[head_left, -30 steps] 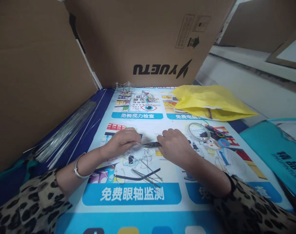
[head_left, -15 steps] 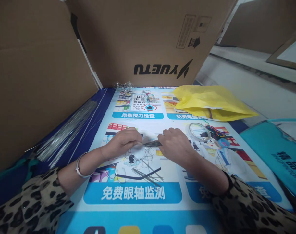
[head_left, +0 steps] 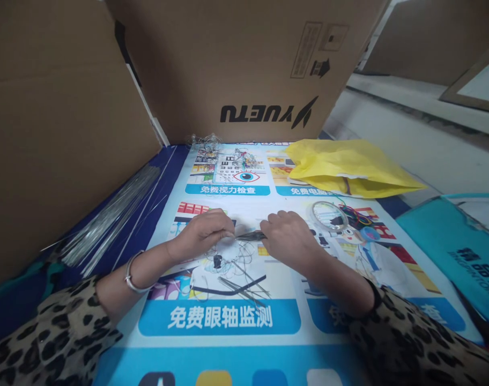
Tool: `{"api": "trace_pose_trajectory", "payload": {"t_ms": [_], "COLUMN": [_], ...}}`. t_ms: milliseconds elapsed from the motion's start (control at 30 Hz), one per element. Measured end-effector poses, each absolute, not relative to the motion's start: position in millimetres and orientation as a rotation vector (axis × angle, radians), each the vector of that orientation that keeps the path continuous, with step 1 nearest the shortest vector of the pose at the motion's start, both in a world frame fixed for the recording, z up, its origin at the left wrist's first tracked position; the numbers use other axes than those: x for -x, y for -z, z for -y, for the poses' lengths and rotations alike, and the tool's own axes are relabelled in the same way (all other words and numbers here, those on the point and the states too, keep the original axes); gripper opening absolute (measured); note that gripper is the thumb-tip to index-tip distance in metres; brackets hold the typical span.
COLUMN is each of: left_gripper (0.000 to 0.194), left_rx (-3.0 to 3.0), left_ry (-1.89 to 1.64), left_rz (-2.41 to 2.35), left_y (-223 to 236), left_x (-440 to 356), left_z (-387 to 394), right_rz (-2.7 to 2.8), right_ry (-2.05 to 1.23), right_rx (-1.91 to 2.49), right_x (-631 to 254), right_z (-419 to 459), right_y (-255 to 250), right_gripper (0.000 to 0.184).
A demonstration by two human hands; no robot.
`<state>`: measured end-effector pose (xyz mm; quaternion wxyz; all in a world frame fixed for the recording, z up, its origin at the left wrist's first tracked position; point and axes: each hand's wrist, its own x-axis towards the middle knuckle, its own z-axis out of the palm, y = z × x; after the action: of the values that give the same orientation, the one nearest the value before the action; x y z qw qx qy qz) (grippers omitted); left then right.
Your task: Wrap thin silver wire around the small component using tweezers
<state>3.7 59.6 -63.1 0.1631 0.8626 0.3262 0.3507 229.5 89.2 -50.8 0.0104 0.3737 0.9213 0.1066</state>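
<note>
Pliers [head_left: 251, 236] sit between my two hands over the printed sheet [head_left: 276, 208], nose pointing left; my right hand [head_left: 288, 238] is curled closed round their handles, mostly just the nose showing past my fingers; my left hand [head_left: 206, 230] is right at the pliers' tip, thumb and fingers pinched together; can't tell what, if anything, is in that pinch, too small; can't tell whether the jaws meet either; on my side of the pliers, loose wire [head_left: 233, 257] lies in thin loops with a small black piece [head_left: 217, 261] among it, plus straight wire pieces [head_left: 238, 287] nearer me; well left of the pliers, silvery wire bundle [head_left: 111, 214] on blue cloth [head_left: 180, 158]; right of the pliers, past my right hand, ring-shaped coil [head_left: 333, 230] with coloured cords [head_left: 361, 216] just beside it; beyond the pliers to the right, yellow bag [head_left: 349, 166]; teal bag [head_left: 449, 246] well right of the pliers; beyond the pliers, tangled wire [head_left: 206, 143] near the foot of a cardboard panel [head_left: 228, 69]; bracelet [head_left: 128, 276] on my left wrist.
</note>
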Motion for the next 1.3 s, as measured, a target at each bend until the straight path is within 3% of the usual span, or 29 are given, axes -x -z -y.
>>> {"api": "trace_pose_trajectory", "payload": {"t_ms": [400,767,1300], "left_gripper": [0.016,0.012,0.022], "left_rx": [-2.375,-2.082,-1.969], "left_ry": [-1.03,-1.17,-1.091], "left_rz": [-1.078,-1.553,-1.43], "left_y": [65,75,56], "left_x": [-3,1,9], "left_z": [-62,-69,-68], "right_rz": [-2.828,-2.794,-2.812], "right_ry": [-0.325,-0.298,-0.335], "right_rx": [-1.19,-1.439,-1.425], "right_x": [-223,-234,-233], "right_z": [-98,-109,-114], "right_y": [48,67,73], "right_gripper": [0.018,0.018,0.02]}}
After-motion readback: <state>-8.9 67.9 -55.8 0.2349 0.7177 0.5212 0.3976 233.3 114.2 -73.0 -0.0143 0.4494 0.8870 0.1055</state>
